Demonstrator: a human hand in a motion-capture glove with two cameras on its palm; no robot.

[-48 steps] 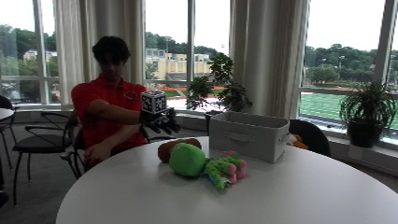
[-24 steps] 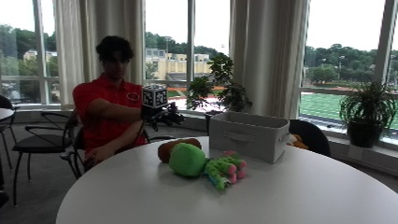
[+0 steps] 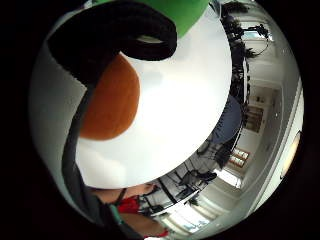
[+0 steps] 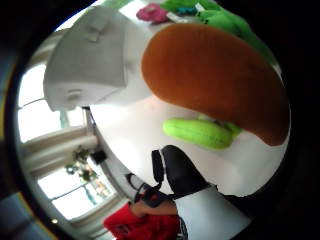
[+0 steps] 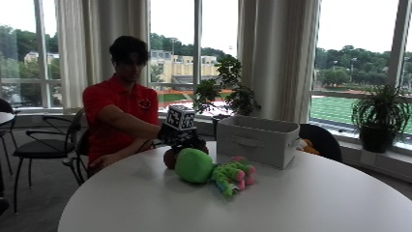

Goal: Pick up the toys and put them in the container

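Note:
In the outside view a brown-orange soft toy (image 5: 170,157) lies on the round white table (image 5: 128,203), just behind a green plush (image 5: 194,166) with pink feet. My gloved right hand (image 5: 183,139) is low over the brown toy, fingers pointing down, holding nothing. The thumb side palm view shows the orange toy (image 4: 215,80) close by, with a green limb (image 4: 197,132) beside it and my thumb (image 4: 177,172) apart from it. In the little finger side palm view a curled finger (image 3: 115,30) arches over the orange toy (image 3: 110,100). The grey fabric container (image 5: 257,141) stands just right of the hand.
The person's bare hand rests near the table's edge (image 5: 106,162). Chairs (image 5: 45,145) stand on the left and a dark chair (image 5: 322,140) behind the container. Potted plants (image 5: 380,116) line the window sill.
My right hand has come down from chest height to just over the brown toy. The toys and the container have not moved.

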